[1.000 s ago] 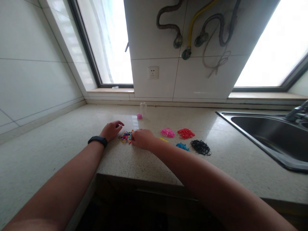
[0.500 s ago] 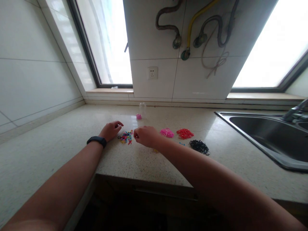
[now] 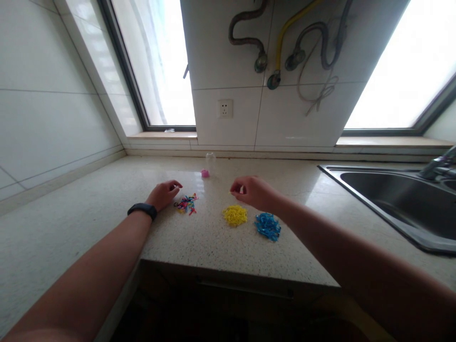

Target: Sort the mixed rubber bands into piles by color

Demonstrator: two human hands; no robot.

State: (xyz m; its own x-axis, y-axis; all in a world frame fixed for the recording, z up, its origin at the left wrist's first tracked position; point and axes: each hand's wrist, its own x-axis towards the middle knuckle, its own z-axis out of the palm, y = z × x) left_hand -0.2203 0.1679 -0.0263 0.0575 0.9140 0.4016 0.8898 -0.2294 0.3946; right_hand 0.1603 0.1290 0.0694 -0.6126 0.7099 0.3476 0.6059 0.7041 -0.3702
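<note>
My left hand (image 3: 165, 194), with a dark band on its wrist, rests on the counter beside a mixed pile of small coloured rubber bands (image 3: 185, 204). Its fingers are loosely curved and apart, with nothing visible in them. My right hand (image 3: 252, 191) is over the counter, thumb and forefinger pinched on a tiny yellow rubber band (image 3: 230, 193), which barely shows. Just below that hand lies a heap of yellow rubber bands (image 3: 235, 215). A heap of blue rubber bands (image 3: 268, 226) sits nearer, beside my forearm. My right hand and arm hide the pink, red and black heaps.
Toward the wall stand a clear plastic jar (image 3: 211, 162) and a small pink object (image 3: 204, 174). A steel sink (image 3: 377, 209) with a tap (image 3: 438, 164) is set into the counter (image 3: 199, 242) at right. The counter's front edge runs below my hands.
My right hand has moved right from the mixed pile to above the yellow heap. Yellow and blue heaps are uncovered; the pink, red and black ones are covered. My left hand stays put.
</note>
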